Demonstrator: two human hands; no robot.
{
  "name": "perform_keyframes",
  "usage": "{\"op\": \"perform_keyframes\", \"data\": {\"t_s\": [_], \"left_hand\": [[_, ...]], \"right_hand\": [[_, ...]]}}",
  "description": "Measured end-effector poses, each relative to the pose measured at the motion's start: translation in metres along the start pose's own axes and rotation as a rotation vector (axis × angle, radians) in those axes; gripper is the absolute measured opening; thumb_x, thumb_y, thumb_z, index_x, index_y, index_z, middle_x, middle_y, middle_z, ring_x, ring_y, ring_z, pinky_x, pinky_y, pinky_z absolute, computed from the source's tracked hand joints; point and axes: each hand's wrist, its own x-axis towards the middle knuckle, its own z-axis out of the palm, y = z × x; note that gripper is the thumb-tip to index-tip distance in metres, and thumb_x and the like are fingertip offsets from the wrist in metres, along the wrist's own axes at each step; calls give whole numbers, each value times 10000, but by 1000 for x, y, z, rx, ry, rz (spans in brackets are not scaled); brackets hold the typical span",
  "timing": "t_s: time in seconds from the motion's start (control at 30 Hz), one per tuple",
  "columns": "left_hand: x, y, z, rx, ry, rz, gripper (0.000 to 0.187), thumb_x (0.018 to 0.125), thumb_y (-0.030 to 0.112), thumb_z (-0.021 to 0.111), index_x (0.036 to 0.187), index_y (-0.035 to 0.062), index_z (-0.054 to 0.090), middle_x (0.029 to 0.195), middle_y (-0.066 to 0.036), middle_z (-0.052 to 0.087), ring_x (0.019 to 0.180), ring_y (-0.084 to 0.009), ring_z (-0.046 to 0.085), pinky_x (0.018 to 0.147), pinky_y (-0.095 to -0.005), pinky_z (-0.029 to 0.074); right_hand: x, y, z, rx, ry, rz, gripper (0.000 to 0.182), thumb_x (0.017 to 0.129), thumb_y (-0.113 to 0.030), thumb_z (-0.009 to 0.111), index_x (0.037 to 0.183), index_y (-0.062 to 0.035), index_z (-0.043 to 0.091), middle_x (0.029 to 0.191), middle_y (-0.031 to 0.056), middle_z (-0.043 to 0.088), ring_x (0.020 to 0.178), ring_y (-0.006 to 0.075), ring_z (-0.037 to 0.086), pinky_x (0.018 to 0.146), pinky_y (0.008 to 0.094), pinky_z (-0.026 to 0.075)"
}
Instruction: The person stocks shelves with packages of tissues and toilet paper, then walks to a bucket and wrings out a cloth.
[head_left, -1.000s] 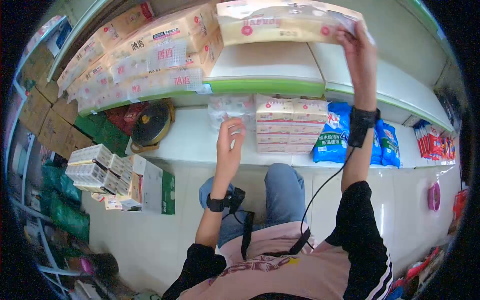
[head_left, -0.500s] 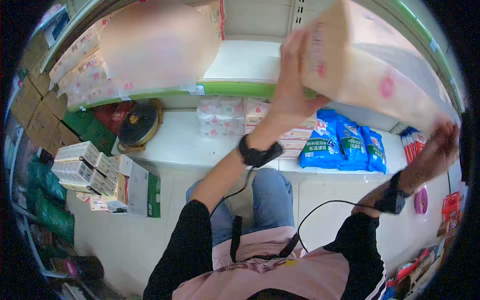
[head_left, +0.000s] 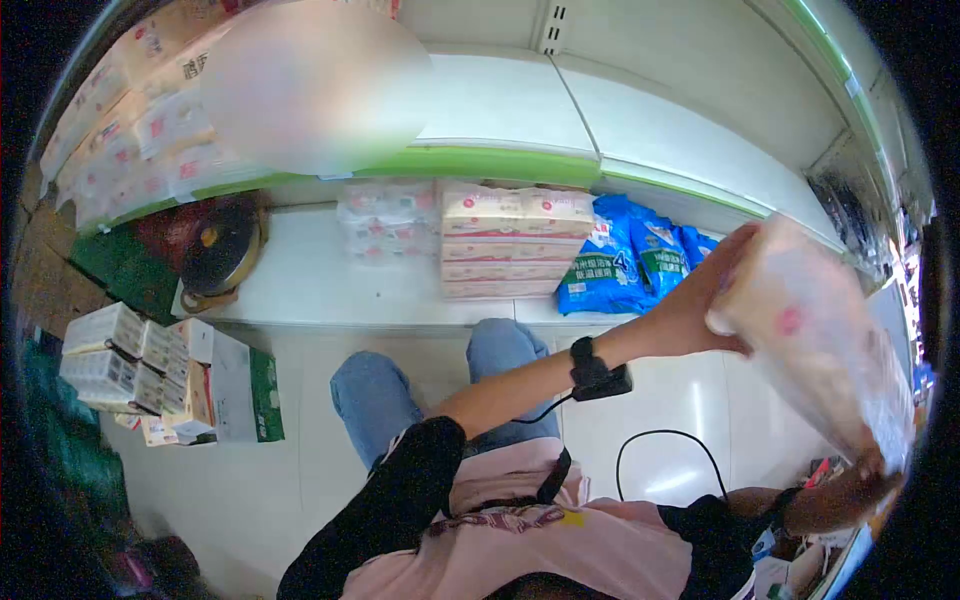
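A long, plastic-wrapped pack of tissues (head_left: 800, 320), cream with a pink round mark, hangs tilted at the right, over the floor in front of the shelves. My left hand (head_left: 705, 305) grips its upper left end, fingers partly behind the pack. At the lower right end my right hand (head_left: 860, 490) is closed on the wrapping, somewhat blurred. The upper shelf (head_left: 690, 120) shows bare white boards beyond the pack. On the lower shelf, stacked tissue packs (head_left: 515, 240) sit beside blue bags (head_left: 630, 260).
More tissue packs (head_left: 150, 130) fill the upper shelf's left end. Below them lies a round lidded pan (head_left: 220, 245). Wrapped paper rolls (head_left: 388, 220) stand on the lower shelf. A carton (head_left: 240, 385) and boxed goods (head_left: 125, 360) are on the floor at left.
Both hands have carried the tissue pack down and to the right, away from the upper shelf. The view has shifted right, showing more of that shelf.
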Motion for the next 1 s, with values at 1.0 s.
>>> {"op": "perform_keyframes", "data": {"t_s": [1.0], "left_hand": [[-213,-50,-255,638,496,-745,955,490,97,788,1246,13,212,1151,-111,407,1067,-198,406,894,-306,367]], "right_hand": [[-241,-277,196,2125,-1534,856,297,875,-190,403,869,97,477,795,194,581,642,251,592,586,301,484]]}}
